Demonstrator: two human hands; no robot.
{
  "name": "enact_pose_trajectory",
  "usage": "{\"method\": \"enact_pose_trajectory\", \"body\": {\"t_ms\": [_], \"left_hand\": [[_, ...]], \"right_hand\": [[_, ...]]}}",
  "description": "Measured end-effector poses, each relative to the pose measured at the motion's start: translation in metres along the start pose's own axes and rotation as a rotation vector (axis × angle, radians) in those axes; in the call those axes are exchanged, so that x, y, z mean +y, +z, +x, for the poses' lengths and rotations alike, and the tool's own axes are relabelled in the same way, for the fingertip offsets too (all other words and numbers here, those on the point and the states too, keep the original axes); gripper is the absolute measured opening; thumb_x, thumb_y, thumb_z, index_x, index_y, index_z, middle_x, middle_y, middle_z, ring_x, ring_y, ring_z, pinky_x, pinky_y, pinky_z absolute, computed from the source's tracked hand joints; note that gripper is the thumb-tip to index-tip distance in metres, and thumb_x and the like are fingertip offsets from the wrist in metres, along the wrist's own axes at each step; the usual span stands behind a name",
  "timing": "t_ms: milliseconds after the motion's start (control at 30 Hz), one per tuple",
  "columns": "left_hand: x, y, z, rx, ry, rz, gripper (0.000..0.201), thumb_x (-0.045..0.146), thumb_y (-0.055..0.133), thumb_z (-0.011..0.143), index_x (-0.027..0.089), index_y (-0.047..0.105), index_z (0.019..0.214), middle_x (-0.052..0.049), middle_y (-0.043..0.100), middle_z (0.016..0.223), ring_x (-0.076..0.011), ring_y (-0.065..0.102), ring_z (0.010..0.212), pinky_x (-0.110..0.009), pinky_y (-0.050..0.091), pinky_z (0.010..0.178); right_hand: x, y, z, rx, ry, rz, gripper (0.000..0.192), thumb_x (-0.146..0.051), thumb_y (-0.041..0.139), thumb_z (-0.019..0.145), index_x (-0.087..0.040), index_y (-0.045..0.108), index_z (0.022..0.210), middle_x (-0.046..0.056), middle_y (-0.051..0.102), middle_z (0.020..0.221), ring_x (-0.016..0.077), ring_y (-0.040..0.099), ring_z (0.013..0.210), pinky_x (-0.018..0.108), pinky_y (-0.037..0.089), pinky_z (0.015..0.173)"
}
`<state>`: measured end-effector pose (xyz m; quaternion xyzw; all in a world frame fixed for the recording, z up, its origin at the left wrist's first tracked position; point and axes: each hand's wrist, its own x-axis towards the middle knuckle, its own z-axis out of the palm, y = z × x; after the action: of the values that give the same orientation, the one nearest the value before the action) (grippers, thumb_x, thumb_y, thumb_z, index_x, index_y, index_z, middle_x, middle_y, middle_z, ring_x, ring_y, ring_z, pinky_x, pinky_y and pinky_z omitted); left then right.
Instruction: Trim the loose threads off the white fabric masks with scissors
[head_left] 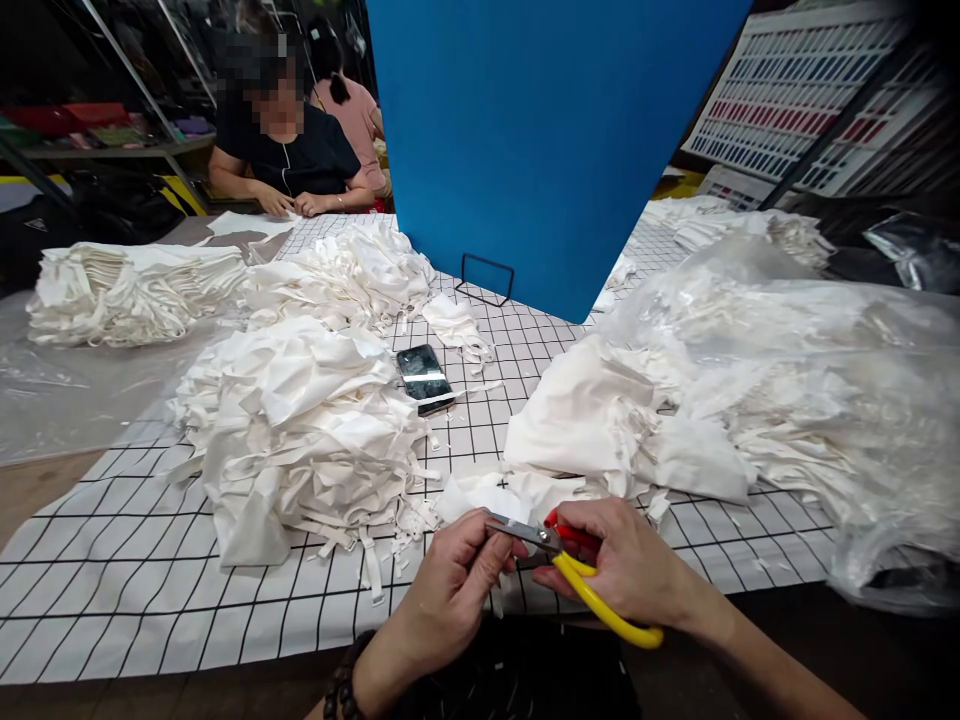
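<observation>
My right hand [615,560] is closed around scissors [600,600] with one yellow handle and one red one. Their metal blades point left and meet the fingertips of my left hand [461,570]. That hand is closed in a pinch at the blade tips, on a white fabric piece [484,497] that spreads onto the table beyond the fingers. The exact part held is mostly hidden by the fingers. Just ahead lies a pile of white fabric pieces with straps [300,430]; a second heap of white fabric [577,410] sits ahead to the right.
A black phone [424,375] lies on the grid-patterned tablecloth [187,610]. Behind it rises a tall blue board [525,140] on a wire stand. Stacked white fabric [135,290] is at the far left, and a clear plastic bag [847,400] of fabric at right. A co-worker [285,150] sits across.
</observation>
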<state>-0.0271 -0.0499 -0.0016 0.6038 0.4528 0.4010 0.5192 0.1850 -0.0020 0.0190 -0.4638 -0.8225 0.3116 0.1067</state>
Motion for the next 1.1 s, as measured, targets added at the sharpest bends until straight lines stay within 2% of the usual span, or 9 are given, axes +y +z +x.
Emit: {"method": "enact_pose_trajectory", "body": {"t_ms": [233,367,433,500,667,800,967,1033,1100], "left_hand": [[-0.001,0.001,-0.002,0.017,-0.052,-0.1,0.028,0.036,0.044,0.098,0.017,0.064,0.088,-0.004,0.059,0.08,-0.0159,0.056,0.076,-0.027,0.042,0.073],[0.0,-0.003,-0.011,-0.02,-0.019,-0.14,0.029,0.036,0.044,0.098,0.017,0.062,0.084,-0.004,0.056,0.08,-0.0161,0.053,0.075,-0.028,0.039,0.071],[0.001,-0.007,-0.018,-0.026,0.009,-0.141,0.029,0.036,0.045,0.097,0.018,0.062,0.081,-0.004,0.055,0.079,-0.0166,0.051,0.075,-0.028,0.038,0.071],[0.003,-0.014,-0.025,-0.01,0.034,-0.141,0.028,0.035,0.045,0.096,0.018,0.061,0.08,-0.005,0.055,0.079,-0.0175,0.051,0.077,-0.029,0.037,0.072],[0.011,-0.033,-0.036,0.026,0.078,-0.131,0.028,0.037,0.046,0.094,0.02,0.058,0.076,-0.005,0.056,0.075,-0.02,0.051,0.076,-0.033,0.037,0.075],[0.013,-0.042,-0.04,0.1,0.092,-0.132,0.03,0.038,0.048,0.093,0.02,0.055,0.07,-0.004,0.055,0.069,-0.0197,0.049,0.071,-0.033,0.036,0.072],[0.026,-0.064,-0.025,0.254,0.183,-0.323,0.026,0.029,0.055,0.087,0.019,0.053,0.063,-0.002,0.047,0.063,-0.0158,0.043,0.062,-0.028,0.037,0.057],[0.042,-0.08,-0.01,0.292,0.258,-0.417,0.024,0.024,0.057,0.085,0.018,0.053,0.062,0.0,0.043,0.061,-0.0134,0.04,0.058,-0.025,0.037,0.052],[0.065,-0.095,0.009,0.341,0.421,-0.507,0.023,0.018,0.057,0.084,0.016,0.052,0.061,0.002,0.041,0.059,-0.0107,0.04,0.055,-0.022,0.038,0.048]], "right_hand": [[0.006,-0.009,0.0,-0.066,0.08,0.37,0.036,-0.044,0.077,0.069,-0.019,0.051,0.068,-0.006,0.044,0.059,0.0099,0.037,0.055,0.022,0.029,0.049],[0.028,-0.022,0.012,0.091,0.217,0.552,0.027,-0.039,0.072,0.076,-0.019,0.054,0.081,-0.002,0.056,0.073,0.013,0.05,0.065,0.025,0.041,0.058],[0.036,-0.022,0.022,0.121,0.242,0.539,0.025,-0.036,0.068,0.079,-0.019,0.057,0.094,0.001,0.062,0.084,0.0153,0.055,0.072,0.027,0.044,0.062],[0.035,-0.016,0.032,0.066,0.217,0.475,0.025,-0.032,0.064,0.08,-0.019,0.058,0.1,0.002,0.064,0.089,0.0164,0.058,0.075,0.028,0.045,0.063],[0.014,0.004,0.064,0.023,0.176,0.135,0.014,-0.023,0.059,0.08,-0.019,0.058,0.093,0.003,0.065,0.088,0.0163,0.056,0.075,0.025,0.038,0.063],[0.011,0.009,0.086,0.058,0.204,0.066,0.006,-0.018,0.06,0.076,-0.019,0.057,0.081,0.003,0.061,0.075,0.0165,0.051,0.07,0.026,0.031,0.06],[0.017,-0.016,0.085,0.035,0.159,0.196,0.011,-0.023,0.062,0.072,-0.019,0.054,0.079,0.0,0.058,0.074,0.0149,0.051,0.066,0.025,0.036,0.058],[0.016,-0.037,0.076,0.036,0.132,0.268,0.015,-0.027,0.061,0.074,-0.019,0.052,0.082,0.0,0.058,0.077,0.0143,0.053,0.067,0.026,0.041,0.06],[0.013,-0.059,0.063,0.061,0.08,0.41,0.018,-0.029,0.062,0.074,-0.019,0.049,0.083,-0.001,0.057,0.079,0.0133,0.053,0.067,0.027,0.044,0.063]]}}
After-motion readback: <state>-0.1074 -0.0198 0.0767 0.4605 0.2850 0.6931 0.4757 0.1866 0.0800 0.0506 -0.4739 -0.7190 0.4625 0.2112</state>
